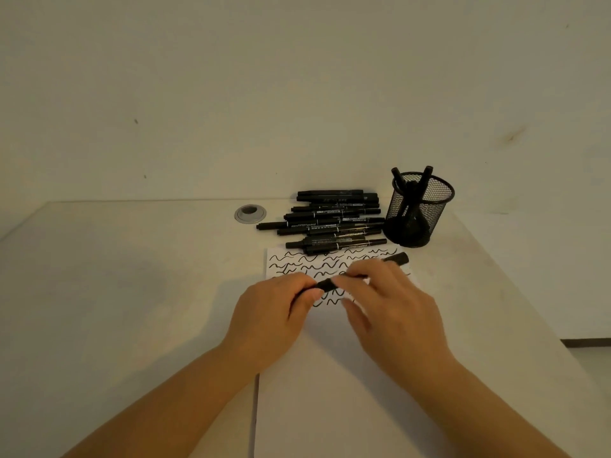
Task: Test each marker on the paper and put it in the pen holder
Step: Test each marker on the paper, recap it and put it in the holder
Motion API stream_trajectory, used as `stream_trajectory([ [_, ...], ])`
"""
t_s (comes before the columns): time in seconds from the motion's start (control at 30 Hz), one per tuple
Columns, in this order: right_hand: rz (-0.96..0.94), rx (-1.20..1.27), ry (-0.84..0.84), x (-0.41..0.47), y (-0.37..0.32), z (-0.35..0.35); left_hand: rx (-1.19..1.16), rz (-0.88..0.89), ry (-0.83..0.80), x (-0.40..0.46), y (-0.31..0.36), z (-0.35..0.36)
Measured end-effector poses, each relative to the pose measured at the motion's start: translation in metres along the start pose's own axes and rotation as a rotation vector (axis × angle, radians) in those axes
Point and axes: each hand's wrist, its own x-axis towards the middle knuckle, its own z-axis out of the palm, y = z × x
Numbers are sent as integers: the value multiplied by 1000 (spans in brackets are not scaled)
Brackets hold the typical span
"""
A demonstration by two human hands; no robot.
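Observation:
Both my hands hold one black marker [396, 259] level above the white paper [330, 391]. My left hand [274, 312] pinches its near end, where the cap sits; whether the cap is on I cannot tell. My right hand [390, 309] grips the barrel, and the far end sticks out past my fingers. Black squiggles [307, 259] cover the paper's far part. A pile of several black markers [330, 219] lies just beyond the paper. The black mesh pen holder [420, 209] stands to the right of the pile with several markers in it.
A round grey cable grommet [250, 213] sits in the white desk left of the marker pile. The desk's far edge meets a pale wall. The desk's right edge runs diagonally down past the pen holder.

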Motion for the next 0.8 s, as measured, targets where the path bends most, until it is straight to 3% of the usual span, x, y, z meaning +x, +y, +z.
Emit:
stream_trajectory([
  [0.1, -88, -151, -138, 5, 2, 0, 46, 88, 49, 2, 6, 1],
  [0.3, -104, -218, -190, 31, 28, -9, -45, 102, 121, 23, 8, 9],
  [0.4, 174, -19, -22, 53, 53, -23, -70, -8, 130, 47, -4, 12],
  [0.53, 524, 347, 297, 75, 91, -37, 66, -185, 138, 67, -34, 20],
  [0.8, 695, 518, 477, 84, 121, -24, 128, -187, 114, 67, -57, 25],
])
